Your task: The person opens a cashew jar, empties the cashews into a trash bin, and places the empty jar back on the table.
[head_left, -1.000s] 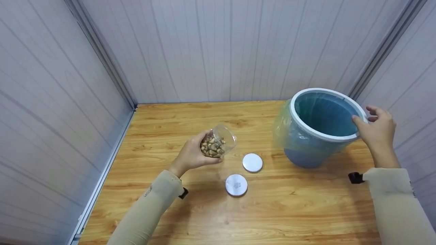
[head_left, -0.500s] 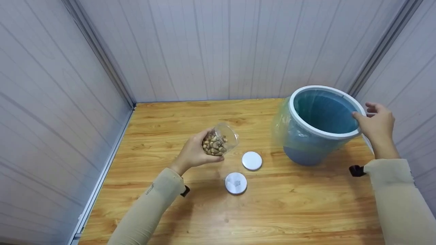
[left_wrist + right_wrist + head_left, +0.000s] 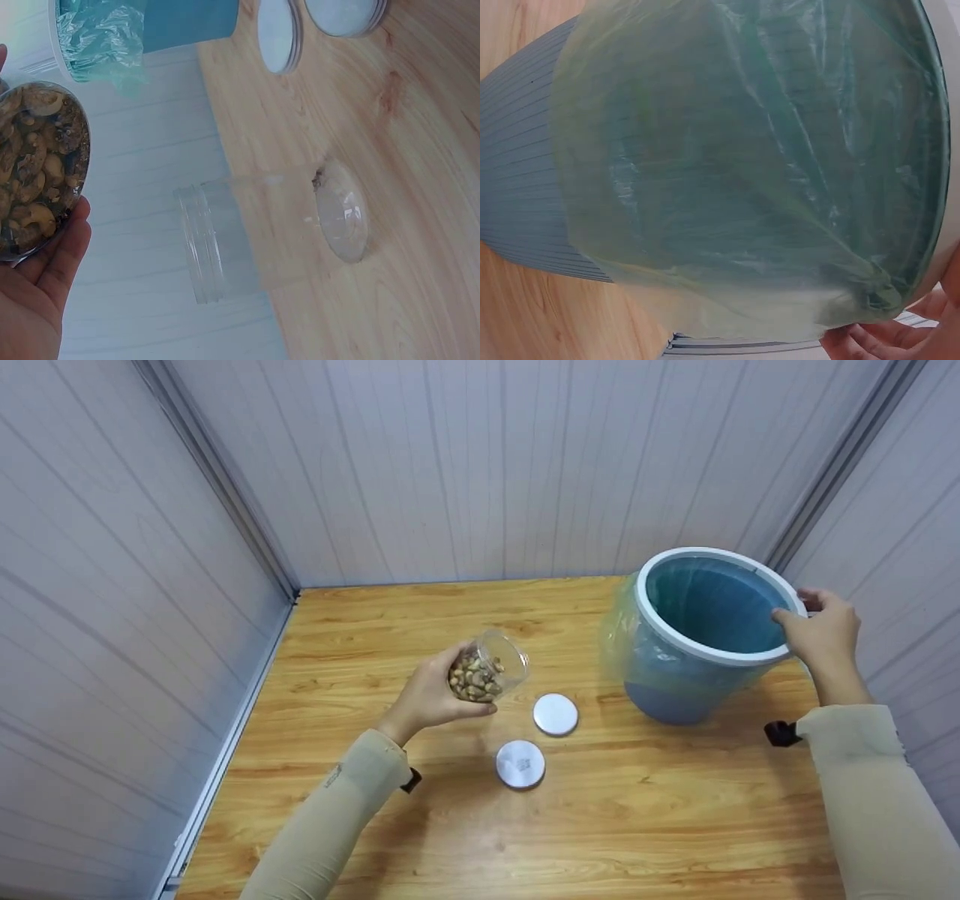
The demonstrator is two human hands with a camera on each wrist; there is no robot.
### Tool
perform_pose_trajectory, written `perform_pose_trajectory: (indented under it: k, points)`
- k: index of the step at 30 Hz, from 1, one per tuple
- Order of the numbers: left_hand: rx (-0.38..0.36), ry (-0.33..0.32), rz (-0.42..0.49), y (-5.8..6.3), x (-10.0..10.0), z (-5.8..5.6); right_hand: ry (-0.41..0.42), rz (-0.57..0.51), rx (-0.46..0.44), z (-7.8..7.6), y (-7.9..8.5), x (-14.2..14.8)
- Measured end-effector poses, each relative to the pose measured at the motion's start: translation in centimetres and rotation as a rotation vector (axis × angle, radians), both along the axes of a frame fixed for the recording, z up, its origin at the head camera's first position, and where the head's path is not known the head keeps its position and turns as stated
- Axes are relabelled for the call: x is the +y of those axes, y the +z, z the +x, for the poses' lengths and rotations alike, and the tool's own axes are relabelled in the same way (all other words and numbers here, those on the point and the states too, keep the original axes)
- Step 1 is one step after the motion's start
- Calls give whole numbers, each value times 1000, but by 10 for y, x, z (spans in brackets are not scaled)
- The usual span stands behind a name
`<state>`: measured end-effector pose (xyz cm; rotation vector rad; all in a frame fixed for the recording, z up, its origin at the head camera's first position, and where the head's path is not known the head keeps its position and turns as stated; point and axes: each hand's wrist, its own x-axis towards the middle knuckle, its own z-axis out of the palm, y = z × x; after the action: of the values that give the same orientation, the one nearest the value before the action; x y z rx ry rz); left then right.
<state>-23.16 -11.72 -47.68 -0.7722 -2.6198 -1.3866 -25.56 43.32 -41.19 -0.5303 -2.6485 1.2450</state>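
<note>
My left hand (image 3: pixel 431 694) grips a clear jar (image 3: pixel 476 679) of brown, cashew-like nuts from the left side, tilted and off the table. In the left wrist view its nut-filled end (image 3: pixel 37 172) faces the camera. Beside it there, a second clear jar (image 3: pixel 255 236) stands upright with a few dark crumbs at its base; in the head view I cannot tell it apart. My right hand (image 3: pixel 829 641) holds the right rim of a blue trash can (image 3: pixel 667 701), thumb on the inside. A thin green bag (image 3: pixel 727 172) lines the can and hangs over its outside.
Two round white lids (image 3: pixel 556 714) (image 3: pixel 520 763) lie on the wooden table (image 3: pixel 637 825) between the held jar and the can. Pale panel walls (image 3: pixel 465 472) enclose the table at the back and both sides.
My left hand and the jar have moved slightly to the right. The fingers of my right hand have drawn in closer to the can's rim.
</note>
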Motion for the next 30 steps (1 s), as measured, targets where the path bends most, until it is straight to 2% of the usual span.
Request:
perform_pose_trajectory:
  k: [13, 21, 30]
  points:
    - [-6, 0, -17, 4, 6, -2, -11, -23, -36, -2, -1, 5]
    - [-6, 2, -32, 8, 9, -7, -41, 6, -41, -5, 1, 3]
    - [0, -42, -7, 13, 17, -15, -45, -17, -64, -5, 2, 1]
